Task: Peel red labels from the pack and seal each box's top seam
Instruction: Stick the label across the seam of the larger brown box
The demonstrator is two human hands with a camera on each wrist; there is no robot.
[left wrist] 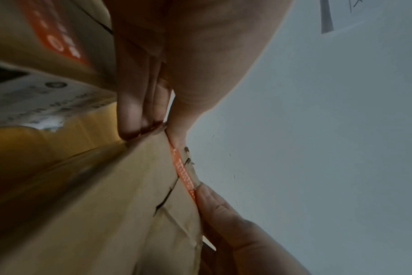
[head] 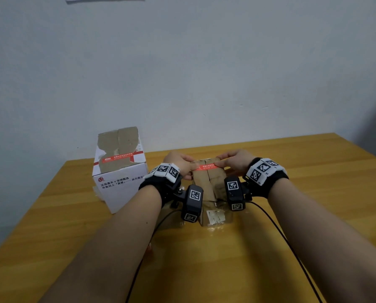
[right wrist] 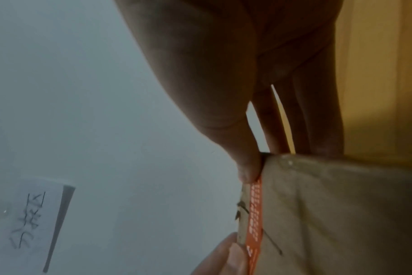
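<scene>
A brown cardboard box stands on the wooden table in front of me. A red label lies across its top seam near the far edge. My left hand is at the label's left end: the thumb presses on it and straight fingers lie down the box's left side. My right hand does the same at the right end. The left wrist view shows the label running from my left hand to the right thumb. The right wrist view shows my right hand at the box's corner, thumb on the label.
A white box stands to the left, with a red label across its torn brown top. Two black cables trail from the wrist cameras over the near table. A pale wall rises just behind the table. A sheet of paper hangs on it.
</scene>
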